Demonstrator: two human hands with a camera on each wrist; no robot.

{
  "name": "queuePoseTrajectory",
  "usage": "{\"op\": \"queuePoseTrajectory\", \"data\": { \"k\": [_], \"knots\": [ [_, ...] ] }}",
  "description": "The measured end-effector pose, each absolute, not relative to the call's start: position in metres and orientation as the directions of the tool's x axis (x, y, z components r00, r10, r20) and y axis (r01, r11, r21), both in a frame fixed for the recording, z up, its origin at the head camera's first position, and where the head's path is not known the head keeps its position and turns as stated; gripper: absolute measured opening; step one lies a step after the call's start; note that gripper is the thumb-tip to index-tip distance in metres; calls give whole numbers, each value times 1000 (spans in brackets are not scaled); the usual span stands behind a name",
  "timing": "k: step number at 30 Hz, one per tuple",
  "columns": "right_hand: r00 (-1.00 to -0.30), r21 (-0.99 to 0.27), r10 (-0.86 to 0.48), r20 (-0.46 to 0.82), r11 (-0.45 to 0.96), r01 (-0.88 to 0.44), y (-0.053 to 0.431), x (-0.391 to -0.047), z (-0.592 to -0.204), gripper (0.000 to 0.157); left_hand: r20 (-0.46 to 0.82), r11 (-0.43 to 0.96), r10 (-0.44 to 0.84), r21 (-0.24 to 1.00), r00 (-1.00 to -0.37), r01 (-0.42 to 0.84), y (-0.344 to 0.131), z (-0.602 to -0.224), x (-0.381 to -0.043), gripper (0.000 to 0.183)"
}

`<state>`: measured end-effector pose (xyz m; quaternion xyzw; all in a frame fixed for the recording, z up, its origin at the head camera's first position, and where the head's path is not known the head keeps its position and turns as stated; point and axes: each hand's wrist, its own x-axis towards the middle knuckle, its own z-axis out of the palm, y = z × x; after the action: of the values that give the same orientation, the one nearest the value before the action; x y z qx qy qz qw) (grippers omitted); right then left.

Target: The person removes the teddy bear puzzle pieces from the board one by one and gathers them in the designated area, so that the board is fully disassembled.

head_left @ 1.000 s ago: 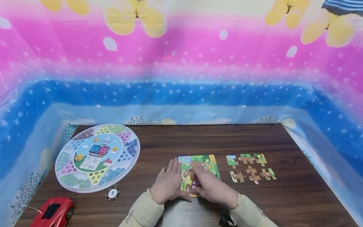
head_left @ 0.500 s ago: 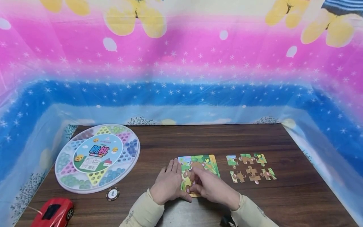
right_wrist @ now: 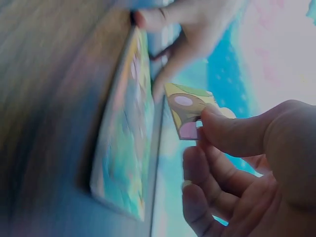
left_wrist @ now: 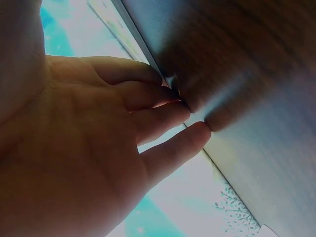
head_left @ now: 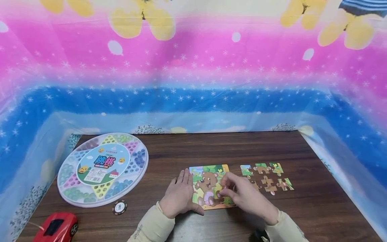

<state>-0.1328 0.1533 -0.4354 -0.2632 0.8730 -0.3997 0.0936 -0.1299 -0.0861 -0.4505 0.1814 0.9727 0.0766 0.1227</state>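
Observation:
A bear jigsaw board (head_left: 208,208) lies on the table in the head view, the brown bear with its pink belly visible. My left hand (head_left: 179,195) rests along the board's left edge, fingers straight; in the left wrist view the fingertips (left_wrist: 201,131) touch the table. Between thumb and fingers, my right hand (head_left: 242,194) pinches a jigsaw piece (right_wrist: 185,109) above the board's right side. Yellow-green and brown with pink patches, it is clear of the board in the right wrist view. My right hand covers part of the board's right side.
Several loose jigsaw pieces (head_left: 268,184) lie in two rows right of the board, one partly behind my right hand. Left are a round Chinese checkers set (head_left: 102,168), a poker chip (head_left: 120,207) and a red toy car (head_left: 57,228). A patterned cloth (head_left: 193,101) surrounds the table.
My right hand has moved right from the middle of the board, with a jigsaw piece pinched in it. More of the bear now shows. My left hand has stayed in place.

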Motion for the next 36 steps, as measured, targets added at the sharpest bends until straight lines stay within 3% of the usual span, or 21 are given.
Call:
{"op": "queuePoseTrajectory", "data": {
  "k": [9,14,27,36],
  "knots": [
    [-931,-678,-357,74,667,-309,208,-132,-426,16,-185,917,381,201,-906,345,-87,-451,-129,129],
    [-959,-684,-284,-7,701,-203,237,-131,-428,14,-186,918,379,202,-907,342,-86,-452,-129,129],
    [-880,-765,-440,-178,625,-158,264,-131,-445,14,-183,917,379,202,-907,343,-87,-451,-129,129],
    [-883,-734,-454,-119,639,-230,261,-130,-452,23,-182,917,382,198,-906,347,-88,-449,-128,129]
  ]
}}
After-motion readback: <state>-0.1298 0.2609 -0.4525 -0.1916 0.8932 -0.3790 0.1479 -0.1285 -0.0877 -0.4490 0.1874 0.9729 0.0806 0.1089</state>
